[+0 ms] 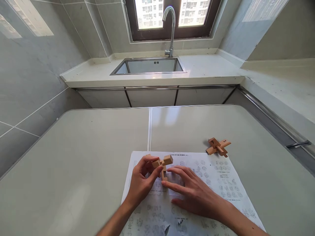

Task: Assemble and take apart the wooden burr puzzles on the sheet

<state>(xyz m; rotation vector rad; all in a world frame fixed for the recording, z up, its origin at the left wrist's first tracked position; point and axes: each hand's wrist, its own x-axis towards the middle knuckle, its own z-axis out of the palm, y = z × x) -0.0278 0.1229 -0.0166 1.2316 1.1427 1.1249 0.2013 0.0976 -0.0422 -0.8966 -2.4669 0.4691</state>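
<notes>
My left hand (140,180) pinches a small group of notched wooden puzzle pieces (168,160) between thumb and fingers, just above a printed sheet (201,223). The pieces cross one another, and one points down toward me; the fingers cover part of them. My right hand (195,193) is beside them on the right, palm down with its fingers spread. Its index and middle fingertips are at the lower piece; whether they touch it I cannot tell. Another cross of wooden puzzle pieces (218,147), marked with dark numerals, lies at the sheet's upper right corner.
The sheet, with small line drawings and two torn spots near its lower part, lies on a pale table (73,157) with a seam down its middle. Beyond the table are a white counter (204,67), a sink (147,74), a tap (173,32) and a window.
</notes>
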